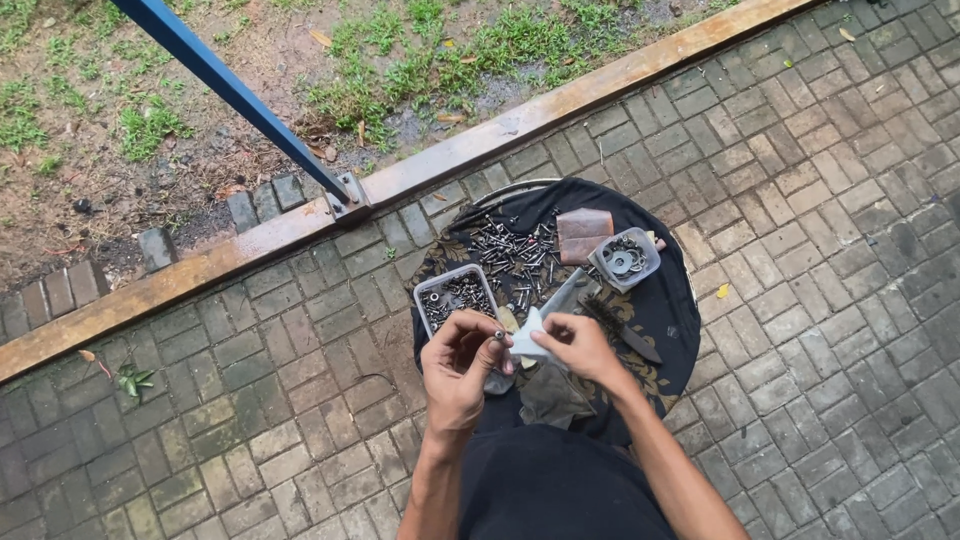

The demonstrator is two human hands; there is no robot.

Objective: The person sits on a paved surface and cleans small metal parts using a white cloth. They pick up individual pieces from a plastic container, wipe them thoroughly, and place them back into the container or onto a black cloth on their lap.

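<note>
two hands pinch shut: left hand (458,362) on a small bolt (498,337), right hand (580,345) on white cloth (528,340).

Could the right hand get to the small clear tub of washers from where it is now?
Probably yes. The right hand, holding a white cloth, sits just short of the tub of washers; only a brush lies between, low enough to pass over.

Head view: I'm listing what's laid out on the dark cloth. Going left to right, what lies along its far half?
Rectangular tray of small metal parts → loose pile of screws and bolts → brown folded piece → small square tub of washers.
</note>
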